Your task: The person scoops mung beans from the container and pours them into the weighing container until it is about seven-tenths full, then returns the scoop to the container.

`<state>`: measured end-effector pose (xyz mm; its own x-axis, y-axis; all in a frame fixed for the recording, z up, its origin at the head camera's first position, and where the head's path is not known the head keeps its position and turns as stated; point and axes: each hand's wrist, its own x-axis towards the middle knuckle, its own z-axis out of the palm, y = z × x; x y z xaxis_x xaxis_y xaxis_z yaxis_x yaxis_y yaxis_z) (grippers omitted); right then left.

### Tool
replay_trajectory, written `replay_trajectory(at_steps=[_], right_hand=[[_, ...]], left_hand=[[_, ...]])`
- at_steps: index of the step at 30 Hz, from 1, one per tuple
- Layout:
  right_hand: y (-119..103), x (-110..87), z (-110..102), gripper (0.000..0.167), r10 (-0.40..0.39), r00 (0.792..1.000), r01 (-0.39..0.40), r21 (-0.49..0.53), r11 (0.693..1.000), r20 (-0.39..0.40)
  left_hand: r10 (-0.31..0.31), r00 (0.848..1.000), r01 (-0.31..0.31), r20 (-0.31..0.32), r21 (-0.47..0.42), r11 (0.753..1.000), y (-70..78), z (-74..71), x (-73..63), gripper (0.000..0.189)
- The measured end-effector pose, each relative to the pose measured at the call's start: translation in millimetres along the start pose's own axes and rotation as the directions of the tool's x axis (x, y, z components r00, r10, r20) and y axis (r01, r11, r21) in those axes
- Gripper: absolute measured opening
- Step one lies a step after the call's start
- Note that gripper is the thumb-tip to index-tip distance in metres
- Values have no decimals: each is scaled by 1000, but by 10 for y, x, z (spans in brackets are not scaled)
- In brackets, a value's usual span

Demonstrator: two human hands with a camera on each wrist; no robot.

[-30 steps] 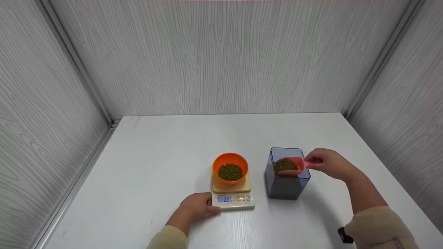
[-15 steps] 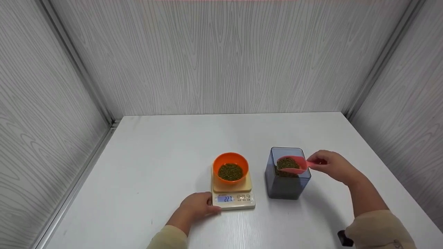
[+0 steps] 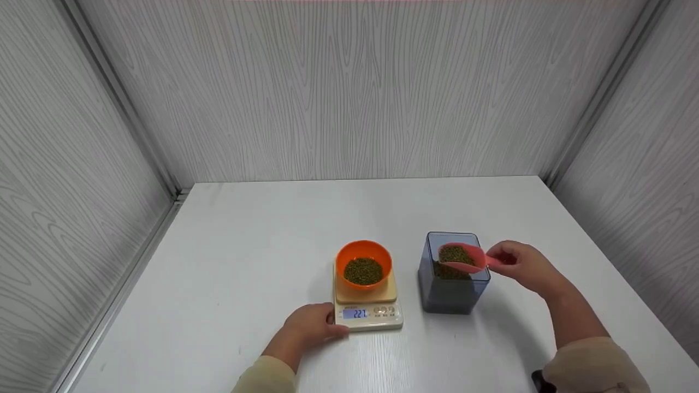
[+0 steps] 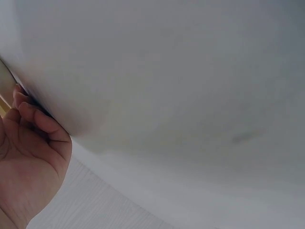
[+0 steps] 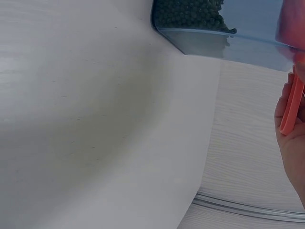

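Observation:
My right hand (image 3: pixel 528 266) grips the handle of a red scoop (image 3: pixel 476 252) heaped with small green beans, perhaps mung beans. The scoop's bowl is over the mouth of a bluish clear container (image 3: pixel 445 297), which holds more of these beans (image 5: pixel 186 14). In the right wrist view the scoop's handle (image 5: pixel 291 107) lies across the palm. To the left, an orange bowl (image 3: pixel 349 254) partly filled with beans stands on a kitchen scale (image 3: pixel 377 323) reading 227. My left hand (image 3: pixel 307 326) holds the scale's front left corner, thumb along the front, other fingers at the side.
The white table (image 3: pixel 246 245) is bounded by grey wood-grain panels (image 3: pixel 349 93) at the back and both sides. A small dark object (image 3: pixel 541 382) shows beside the right sleeve (image 3: pixel 592 365).
The right hand and scoop have shifted slightly to the right. The scoop's bowl has risen a little and shows more of the beans below it. The left hand, scale and reading stay the same.

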<state>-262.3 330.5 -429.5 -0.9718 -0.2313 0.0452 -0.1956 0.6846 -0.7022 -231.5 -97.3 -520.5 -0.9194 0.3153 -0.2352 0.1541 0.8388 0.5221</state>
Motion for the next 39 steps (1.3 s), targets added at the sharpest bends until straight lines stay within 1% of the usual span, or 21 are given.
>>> replay_trajectory(at_steps=[8, 13, 16, 22, 29, 34, 39], right_hand=[[18, 11, 9, 19, -1, 1000, 1, 27, 1000, -2], [-38, 28, -17, 18, -7, 1000, 7, 27, 1000, -2], [-96, 47, -32, 18, -29, 999, 29, 29, 999, -15], [-302, 98, -12, 16, -67, 997, 68, 34, 997, -32], [-577, 203, 128, 15, -80, 997, 80, 17, 997, -16], [-739, 270, 264, 13, -93, 996, 93, -47, 995, 3], [-865, 333, 387, 11, -118, 993, 120, -127, 985, 16]], left_hand=[[-8, 1000, 8, 8, 13, 1000, 16, -16, -16, 43], [6, 1000, -6, -2, 16, 1000, 12, -17, -25, 43], [14, 1000, -14, -12, 6, 1000, 8, -13, -27, 42], [9, 1000, -10, -17, -10, 1000, 3, 3, -19, 42], [13, 1000, -13, -18, -3, 1000, 2, 5, -21, 40], [9, 1000, -9, -6, -3, 1000, 11, -2, -25, 40], [6, 1000, -6, -7, -3, 1000, 7, -7, -21, 40]])
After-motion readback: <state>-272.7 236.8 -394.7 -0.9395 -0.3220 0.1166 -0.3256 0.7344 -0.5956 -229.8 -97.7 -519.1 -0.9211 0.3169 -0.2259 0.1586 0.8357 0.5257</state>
